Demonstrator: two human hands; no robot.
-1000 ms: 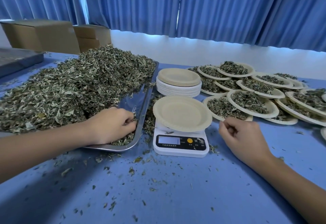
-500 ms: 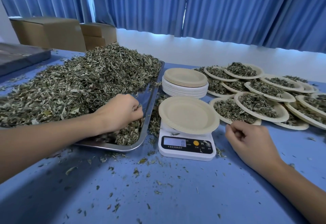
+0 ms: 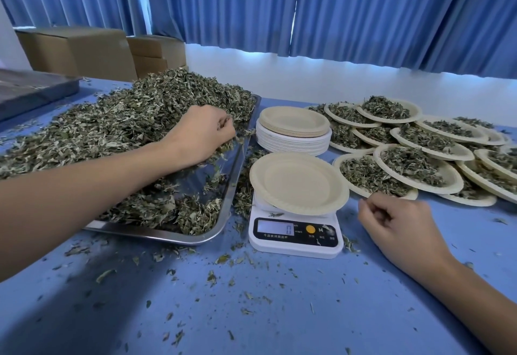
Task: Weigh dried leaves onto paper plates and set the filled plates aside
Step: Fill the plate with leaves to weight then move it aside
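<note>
Shiny metal tray point(image 3: 223, 228); matt paper plate point(image 3: 299, 184) (beige); glossy plastic scale point(image 3: 296, 240).

This is a small sorting and packing workroom, not a home. The left hand's point(image 3: 200, 133) fingers point(image 3: 228, 128) dig into dried leaves point(image 3: 112, 131) heaped on a steel tray point(image 3: 156, 235). Just right of them stand a stack of paper plates point(image 3: 293, 136) and a digital scale point(image 3: 296, 237) on a blue-covered table point(image 3: 251, 312). Beyond the right hand's point(image 3: 400, 228) loosely curled fingers point(image 3: 372, 212) lie many filled plates point(image 3: 450, 175). Cardboard boxes point(image 3: 78, 49) and blue curtains point(image 3: 363, 10) stand far behind.
</note>
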